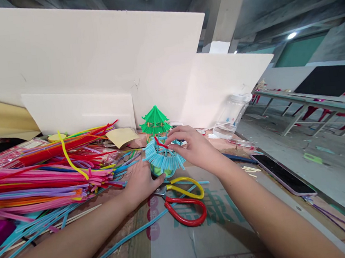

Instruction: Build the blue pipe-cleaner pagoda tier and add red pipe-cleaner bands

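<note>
A small light-blue roof model (163,158) made of cut straws rests on a green base at the table's middle. My left hand (141,181) cups its lower left side, thumb against the green base. My right hand (192,145) reaches over the top, fingers pinched on a red stick (159,142) that lies across the roof. Just behind stands a finished green pavilion model (155,122). Scissors with red and yellow handles (183,199) lie right in front of the blue model.
A big heap of coloured straws (44,175) fills the left side. White boards (91,63) stand at the back. A clear plastic jar (231,114) lies at the right, a phone (283,174) near the table's right edge. Loose blue straws (131,236) lie on the cardboard.
</note>
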Action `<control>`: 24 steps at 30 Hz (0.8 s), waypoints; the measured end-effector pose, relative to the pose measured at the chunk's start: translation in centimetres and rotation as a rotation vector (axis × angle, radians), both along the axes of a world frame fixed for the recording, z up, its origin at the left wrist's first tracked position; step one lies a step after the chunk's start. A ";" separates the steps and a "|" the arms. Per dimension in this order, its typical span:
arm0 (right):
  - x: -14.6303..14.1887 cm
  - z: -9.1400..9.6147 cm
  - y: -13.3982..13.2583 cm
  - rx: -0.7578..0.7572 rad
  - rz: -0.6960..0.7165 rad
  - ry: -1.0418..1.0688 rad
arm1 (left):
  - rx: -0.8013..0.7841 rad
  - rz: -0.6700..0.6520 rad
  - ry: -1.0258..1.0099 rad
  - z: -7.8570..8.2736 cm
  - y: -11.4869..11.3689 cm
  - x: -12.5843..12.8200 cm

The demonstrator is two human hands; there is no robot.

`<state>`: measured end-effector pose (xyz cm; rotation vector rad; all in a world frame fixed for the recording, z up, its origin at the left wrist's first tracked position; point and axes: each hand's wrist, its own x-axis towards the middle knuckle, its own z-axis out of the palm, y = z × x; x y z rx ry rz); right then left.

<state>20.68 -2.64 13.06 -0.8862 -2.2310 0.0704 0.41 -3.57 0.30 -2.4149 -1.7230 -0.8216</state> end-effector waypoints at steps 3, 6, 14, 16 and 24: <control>-0.1 0.0 0.0 0.012 -0.016 0.020 | 0.000 0.004 0.010 0.1 0.0 0.0; -0.2 0.1 -0.2 0.020 -0.018 0.019 | -0.005 0.014 0.024 0.2 -0.1 0.1; -0.2 0.1 -0.1 0.033 -0.009 0.015 | -0.022 0.014 0.049 0.6 -0.2 0.1; -0.1 0.1 -0.1 0.038 -0.010 0.012 | -0.022 0.014 0.051 0.6 -0.2 0.1; -0.3 0.0 -0.3 0.033 -0.003 0.023 | -0.023 0.006 0.042 0.5 -0.1 0.0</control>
